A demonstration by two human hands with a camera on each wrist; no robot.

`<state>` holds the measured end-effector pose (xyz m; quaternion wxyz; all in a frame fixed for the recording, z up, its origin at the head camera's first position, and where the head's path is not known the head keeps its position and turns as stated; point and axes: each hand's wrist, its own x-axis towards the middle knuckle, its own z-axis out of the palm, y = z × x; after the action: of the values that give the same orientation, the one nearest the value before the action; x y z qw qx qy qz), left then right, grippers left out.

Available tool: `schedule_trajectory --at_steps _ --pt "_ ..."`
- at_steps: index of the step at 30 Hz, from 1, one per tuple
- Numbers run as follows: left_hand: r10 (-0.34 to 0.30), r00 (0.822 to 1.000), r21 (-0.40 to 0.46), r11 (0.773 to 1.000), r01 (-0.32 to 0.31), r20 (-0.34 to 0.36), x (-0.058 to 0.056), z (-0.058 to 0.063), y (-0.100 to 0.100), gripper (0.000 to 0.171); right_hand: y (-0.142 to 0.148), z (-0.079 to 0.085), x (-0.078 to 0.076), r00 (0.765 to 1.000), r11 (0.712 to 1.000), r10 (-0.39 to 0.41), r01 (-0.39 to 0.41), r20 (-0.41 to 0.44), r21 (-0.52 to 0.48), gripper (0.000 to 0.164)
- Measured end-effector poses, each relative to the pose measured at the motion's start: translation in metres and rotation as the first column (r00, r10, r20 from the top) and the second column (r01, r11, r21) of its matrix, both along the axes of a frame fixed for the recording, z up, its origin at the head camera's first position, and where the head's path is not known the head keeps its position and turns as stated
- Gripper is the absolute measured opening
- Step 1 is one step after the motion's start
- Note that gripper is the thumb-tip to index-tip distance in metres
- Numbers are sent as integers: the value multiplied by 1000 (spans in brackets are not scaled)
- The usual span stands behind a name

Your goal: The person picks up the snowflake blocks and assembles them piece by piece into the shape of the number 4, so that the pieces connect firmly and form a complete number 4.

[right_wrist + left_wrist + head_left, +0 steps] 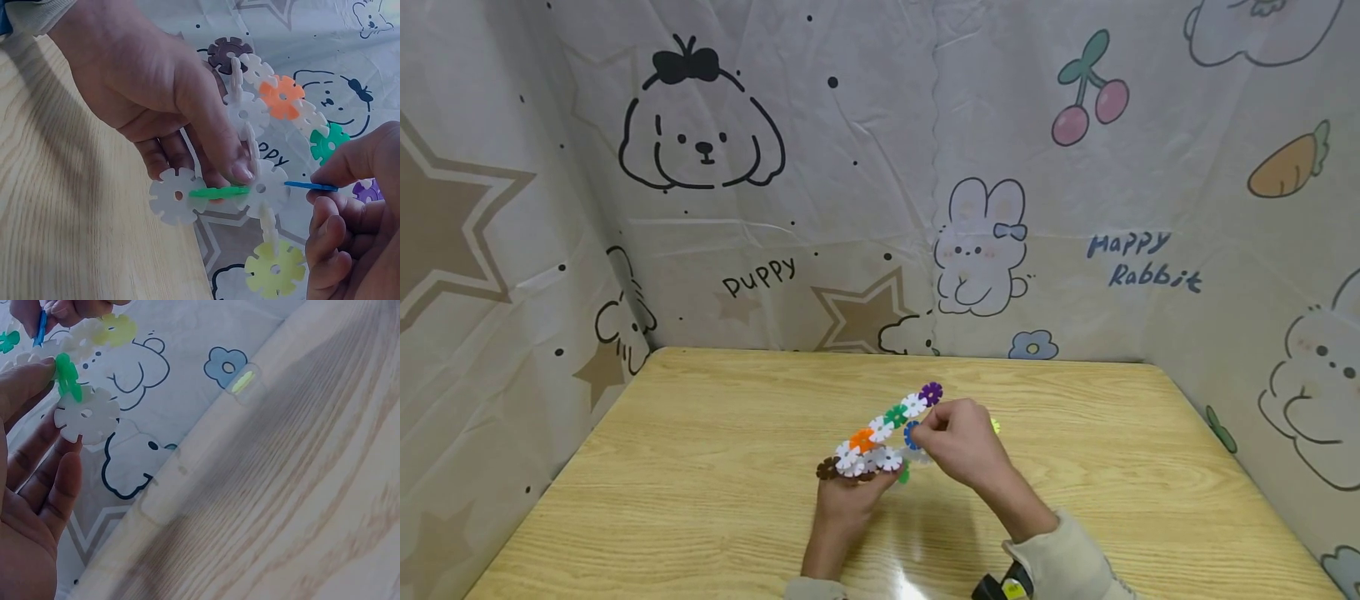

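My left hand [848, 507] grips a joined structure of notched plastic snowflake discs. Its thumb presses near a white disc [269, 187], beside a green disc [219, 192] seen edge-on. Between the thumb and fingers of my right hand [967, 442] is a blue disc [310, 185], its edge touching that white disc; how deep the notches mesh I cannot tell. One chain slants away with an orange disc [862, 441], white ones, a green disc [896, 416] and a purple disc [932, 393] at its tip. A brown disc [827, 468] and a yellow disc [275, 269] sit at other ends.
The hands work above a wood-grain table [700, 500]. A printed cloth [850, 167] with cartoon animals hangs behind it and along the sides. At the table's near edge, a black object [992, 586] with a yellow label lies by the right sleeve [1067, 554].
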<state>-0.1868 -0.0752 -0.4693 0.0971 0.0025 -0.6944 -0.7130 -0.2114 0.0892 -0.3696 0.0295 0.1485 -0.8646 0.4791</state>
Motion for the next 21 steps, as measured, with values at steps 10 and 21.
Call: schedule_trajectory --at_steps 10,21 --pt "23 999 -9 1000 -24 -35 0 -2 2 45 -3 -3 0 998 999 -8 10 -56 35 22" --pt "90 994 -23 996 -91 -61 0 0 4 34 -9 -5 1 997 998 -5 10 -80 64 23"
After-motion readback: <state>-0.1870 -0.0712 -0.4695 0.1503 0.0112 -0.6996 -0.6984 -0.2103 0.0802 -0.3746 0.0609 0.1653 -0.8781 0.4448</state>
